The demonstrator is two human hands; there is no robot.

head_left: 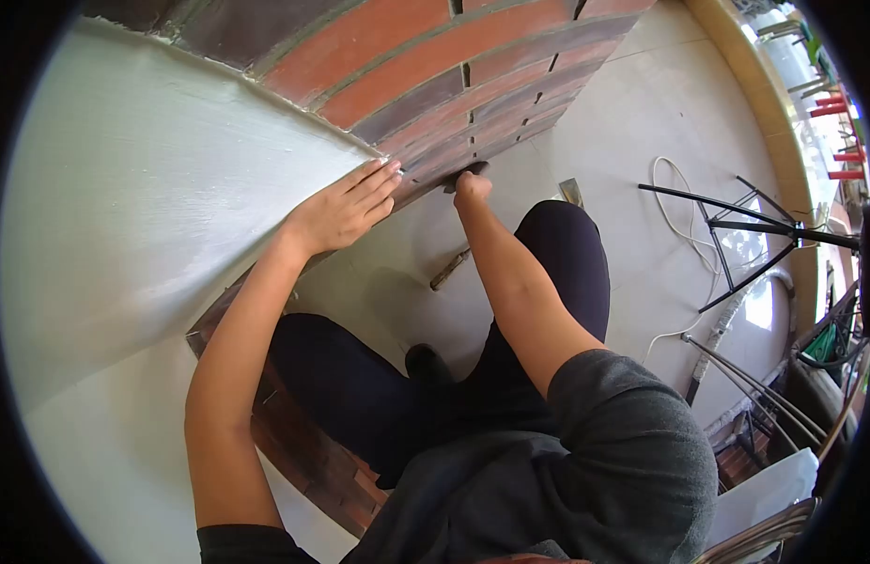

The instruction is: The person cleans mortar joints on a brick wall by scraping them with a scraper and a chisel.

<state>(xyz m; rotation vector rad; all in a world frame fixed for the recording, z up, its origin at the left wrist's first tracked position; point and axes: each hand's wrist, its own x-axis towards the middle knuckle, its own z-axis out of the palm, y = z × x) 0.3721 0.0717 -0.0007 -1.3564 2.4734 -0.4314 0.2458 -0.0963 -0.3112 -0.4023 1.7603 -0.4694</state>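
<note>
My left hand (346, 209) lies flat with its fingers stretched along the corner where the smooth white wall (172, 169) meets the brick wall (426, 70). Some whitish matter shows at its fingertips. Low by the foot of the bricks, my right hand (473, 188) is closed on a dark, flat tool (479, 169); its exact kind is too small to make out. On the floor between my legs is a short stick-like piece (449, 270), partly hidden by my right arm. A flat metal blade (570, 192) shows just beyond my right knee.
A black metal stand (736, 226) with spread legs occupies the floor at right, beside a loose white cable (684, 188). Rods (754, 381), a pale plastic container (764, 493) and other clutter are at lower right. A yellowish ledge (773, 122) borders the tiled floor.
</note>
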